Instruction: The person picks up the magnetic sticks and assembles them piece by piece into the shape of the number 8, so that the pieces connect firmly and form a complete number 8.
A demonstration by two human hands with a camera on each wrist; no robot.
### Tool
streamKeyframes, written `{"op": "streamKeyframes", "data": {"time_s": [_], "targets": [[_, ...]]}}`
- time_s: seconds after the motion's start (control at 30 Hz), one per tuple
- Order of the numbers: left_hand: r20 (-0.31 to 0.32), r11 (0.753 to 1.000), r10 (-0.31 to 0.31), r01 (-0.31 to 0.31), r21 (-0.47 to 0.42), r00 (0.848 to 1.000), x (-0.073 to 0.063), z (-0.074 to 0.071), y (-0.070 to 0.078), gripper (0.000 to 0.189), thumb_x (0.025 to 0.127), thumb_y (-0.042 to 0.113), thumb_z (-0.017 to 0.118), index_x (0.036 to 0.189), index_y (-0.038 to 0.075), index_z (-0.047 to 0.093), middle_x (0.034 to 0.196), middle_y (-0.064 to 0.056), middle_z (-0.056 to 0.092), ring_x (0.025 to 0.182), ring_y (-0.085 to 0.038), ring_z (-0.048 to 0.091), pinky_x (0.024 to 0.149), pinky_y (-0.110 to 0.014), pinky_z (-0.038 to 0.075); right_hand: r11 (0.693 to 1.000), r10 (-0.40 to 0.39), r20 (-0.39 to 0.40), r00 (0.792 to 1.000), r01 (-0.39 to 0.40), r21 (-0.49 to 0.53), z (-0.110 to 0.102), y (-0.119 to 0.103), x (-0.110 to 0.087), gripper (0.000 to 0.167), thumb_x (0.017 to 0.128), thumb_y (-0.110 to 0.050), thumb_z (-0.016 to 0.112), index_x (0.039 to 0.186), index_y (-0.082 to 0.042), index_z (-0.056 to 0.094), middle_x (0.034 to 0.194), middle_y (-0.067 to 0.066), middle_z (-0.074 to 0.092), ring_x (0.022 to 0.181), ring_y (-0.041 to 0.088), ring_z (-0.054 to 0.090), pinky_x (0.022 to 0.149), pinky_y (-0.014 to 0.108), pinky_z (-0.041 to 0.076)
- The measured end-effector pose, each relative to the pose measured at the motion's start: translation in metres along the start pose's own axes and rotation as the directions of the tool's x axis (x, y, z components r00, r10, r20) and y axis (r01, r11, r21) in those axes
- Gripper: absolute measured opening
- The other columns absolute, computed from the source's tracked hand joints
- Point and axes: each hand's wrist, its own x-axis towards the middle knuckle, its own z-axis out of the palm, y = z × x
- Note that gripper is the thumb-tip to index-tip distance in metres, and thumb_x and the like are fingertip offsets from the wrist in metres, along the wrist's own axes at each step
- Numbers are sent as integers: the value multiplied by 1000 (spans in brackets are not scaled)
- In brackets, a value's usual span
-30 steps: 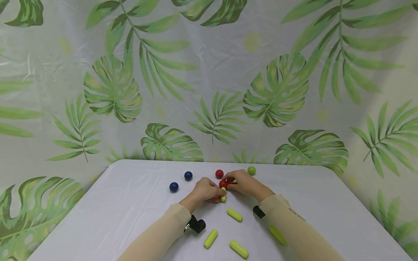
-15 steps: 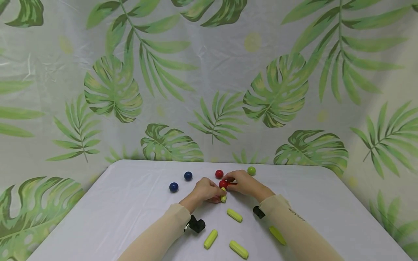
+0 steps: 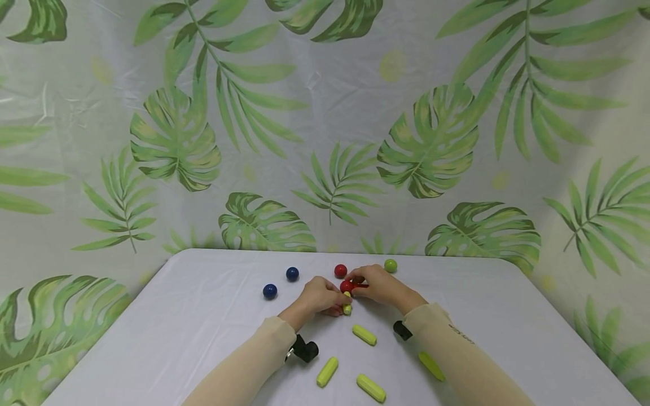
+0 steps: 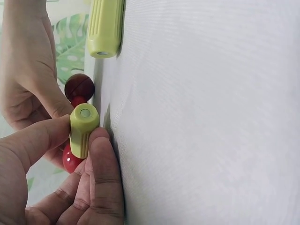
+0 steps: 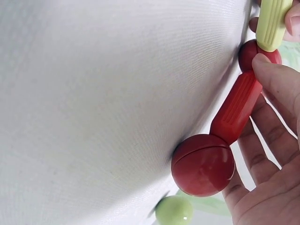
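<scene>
My left hand (image 3: 322, 296) pinches a yellow-green magnetic stick (image 4: 84, 131) between thumb and fingers, a round metal disc showing on its end. The stick's far end touches a red ball (image 5: 248, 56). My right hand (image 3: 378, 283) holds that ball with the thumb tip where it joins a red magnetic stick (image 5: 236, 108). At this red stick's other end sits a second, larger-looking red ball (image 5: 202, 165), hidden under the right hand in the head view. A separate red ball (image 3: 341, 271) lies just behind the hands.
Two dark blue balls (image 3: 270, 291) lie left of the hands, and a green ball (image 3: 390, 265) behind the right hand. Several loose yellow-green sticks (image 3: 364, 335) are spread nearer the front, one partly under the right sleeve (image 3: 447, 338). The white table (image 3: 203, 316) ends at a leaf-patterned curtain.
</scene>
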Motion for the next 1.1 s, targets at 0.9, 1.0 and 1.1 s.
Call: {"op": "streamKeyframes", "data": {"time_s": [0.9,1.0,1.1], "targets": [[13,1000,10,-10,2,1000,4,-1,-4,15,88,15,87,86,3,78,66,0,70,53,-5,64,58,-20,58,998,55,-48,997,-53,36,8,3,-5,30,99,-16,78,126,-5,77,115,5,79,105,16,70,101,44,59],[13,1000,8,-8,9,1000,4,-1,-4,16,89,16,87,87,4,77,66,0,70,53,-5,64,58,-20,58,998,52,-45,998,-51,38,8,3,-5,30,99,-17,78,126,-5,77,115,5,79,105,16,70,101,44,59],[15,1000,3,-3,17,1000,3,-1,-3,16,89,17,87,87,4,77,67,-1,70,54,-6,64,58,-20,58,998,53,-41,998,-51,39,7,3,-5,30,99,-17,78,127,-5,76,115,5,79,105,16,70,101,44,59]]}}
